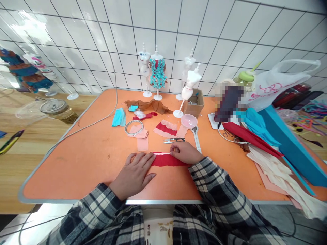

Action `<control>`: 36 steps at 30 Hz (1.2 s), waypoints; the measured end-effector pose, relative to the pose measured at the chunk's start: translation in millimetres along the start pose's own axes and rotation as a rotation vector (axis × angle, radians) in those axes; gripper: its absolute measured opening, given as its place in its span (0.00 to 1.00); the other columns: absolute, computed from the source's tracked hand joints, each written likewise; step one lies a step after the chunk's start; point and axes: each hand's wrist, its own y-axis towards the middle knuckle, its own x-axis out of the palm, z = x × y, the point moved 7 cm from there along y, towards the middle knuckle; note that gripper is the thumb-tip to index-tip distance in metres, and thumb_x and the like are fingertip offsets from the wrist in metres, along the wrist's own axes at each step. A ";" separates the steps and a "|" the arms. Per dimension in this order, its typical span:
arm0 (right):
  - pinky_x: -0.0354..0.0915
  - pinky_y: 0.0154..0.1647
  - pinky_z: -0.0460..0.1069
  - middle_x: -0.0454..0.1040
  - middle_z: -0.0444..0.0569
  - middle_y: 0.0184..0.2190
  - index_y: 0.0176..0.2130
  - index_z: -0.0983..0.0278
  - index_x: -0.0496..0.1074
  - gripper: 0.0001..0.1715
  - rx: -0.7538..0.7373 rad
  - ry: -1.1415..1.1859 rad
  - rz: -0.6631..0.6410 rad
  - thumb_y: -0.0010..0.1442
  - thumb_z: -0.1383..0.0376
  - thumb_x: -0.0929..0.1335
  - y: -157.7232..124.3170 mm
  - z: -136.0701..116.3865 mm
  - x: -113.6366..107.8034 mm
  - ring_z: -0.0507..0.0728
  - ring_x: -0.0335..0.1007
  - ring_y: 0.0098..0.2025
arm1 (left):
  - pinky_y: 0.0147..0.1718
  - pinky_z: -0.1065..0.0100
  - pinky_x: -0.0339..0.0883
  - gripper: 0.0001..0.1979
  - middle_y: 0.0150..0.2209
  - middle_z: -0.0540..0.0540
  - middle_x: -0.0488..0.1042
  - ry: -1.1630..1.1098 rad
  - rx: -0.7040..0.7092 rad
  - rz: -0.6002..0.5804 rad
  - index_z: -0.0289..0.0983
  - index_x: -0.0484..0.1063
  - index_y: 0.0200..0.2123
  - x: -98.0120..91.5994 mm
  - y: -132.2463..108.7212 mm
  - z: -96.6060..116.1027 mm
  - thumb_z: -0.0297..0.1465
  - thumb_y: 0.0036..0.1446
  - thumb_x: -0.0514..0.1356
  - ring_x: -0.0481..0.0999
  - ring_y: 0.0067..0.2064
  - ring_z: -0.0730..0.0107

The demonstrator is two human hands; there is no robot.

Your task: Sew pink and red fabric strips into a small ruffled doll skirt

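A strip of red crepe-like material lies flat near the front of the orange table, with a narrow white strip along its far edge. My left hand rests flat on the left end of the red strip, fingers stretched out. At the other end, my right hand pinches near the white strip's right end; its fingertips partly hide what they grip. Just beyond my right hand lie small thread snips. A pink and red ruffled piece is farther back.
White mini dress forms stand at the back, one dressed in turquoise ruffles. A ring-shaped roll, pink bowl, spoon and cardboard box sit mid-table. Cloth pieces lie right; a cable crosses left.
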 end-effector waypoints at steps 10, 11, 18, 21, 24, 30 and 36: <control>0.61 0.34 0.48 0.79 0.48 0.30 0.37 0.64 0.78 0.04 0.013 -0.014 -0.018 0.61 0.69 0.71 2.3 3.5 5.4 0.55 0.72 0.33 | 0.60 0.46 0.54 0.25 0.61 0.37 0.77 -0.009 -0.003 -0.013 0.38 0.71 0.65 -0.7 1.3 -1.5 0.43 0.72 0.53 0.73 0.59 0.47; 0.61 0.33 0.48 0.79 0.47 0.30 0.37 0.64 0.78 0.04 0.015 -0.012 -0.020 0.61 0.70 0.71 2.4 3.8 5.8 0.55 0.72 0.32 | 0.60 0.46 0.54 0.26 0.61 0.37 0.77 -0.013 0.003 -0.016 0.38 0.70 0.66 -0.8 1.5 -1.5 0.43 0.72 0.54 0.73 0.59 0.47; 0.60 0.34 0.48 0.78 0.47 0.31 0.34 0.64 0.75 0.02 0.020 0.007 -0.007 0.58 0.69 0.73 1.9 4.2 4.3 0.55 0.72 0.34 | 0.61 0.44 0.52 0.26 0.59 0.38 0.78 -0.031 0.008 -0.069 0.40 0.69 0.67 2.8 2.9 -3.0 0.45 0.72 0.53 0.71 0.59 0.48; 0.61 0.35 0.48 0.77 0.46 0.29 0.33 0.63 0.74 0.04 0.049 0.042 0.014 0.59 0.66 0.73 -1.9 12.6 -0.8 0.56 0.73 0.34 | 0.63 0.44 0.51 0.26 0.59 0.38 0.77 -0.035 -0.008 -0.065 0.40 0.71 0.65 3.4 3.9 -3.6 0.46 0.72 0.52 0.71 0.60 0.48; 0.62 0.32 0.48 0.76 0.43 0.26 0.36 0.63 0.74 0.04 0.089 0.113 0.004 0.63 0.64 0.70 -8.4 24.8 -6.0 0.54 0.72 0.29 | 0.64 0.43 0.51 0.27 0.59 0.37 0.77 -0.041 -0.013 -0.056 0.41 0.71 0.66 3.8 4.2 -3.5 0.46 0.72 0.51 0.70 0.60 0.48; 0.62 0.27 0.47 0.73 0.39 0.22 0.37 0.62 0.72 0.02 0.137 0.205 -0.024 0.63 0.66 0.69 -16.4 38.7 -10.5 0.51 0.68 0.22 | 0.63 0.42 0.52 0.28 0.59 0.36 0.77 -0.035 -0.010 -0.048 0.41 0.70 0.66 6.2 2.2 -3.8 0.48 0.71 0.52 0.70 0.59 0.46; 0.59 0.31 0.47 0.73 0.41 0.25 0.34 0.63 0.72 0.08 0.156 0.112 0.025 0.58 0.65 0.75 -16.1 44.6 -10.7 0.53 0.69 0.28 | 0.62 0.41 0.51 0.28 0.59 0.36 0.77 -0.021 -0.005 -0.061 0.39 0.71 0.65 7.3 2.1 -4.2 0.48 0.71 0.53 0.71 0.59 0.45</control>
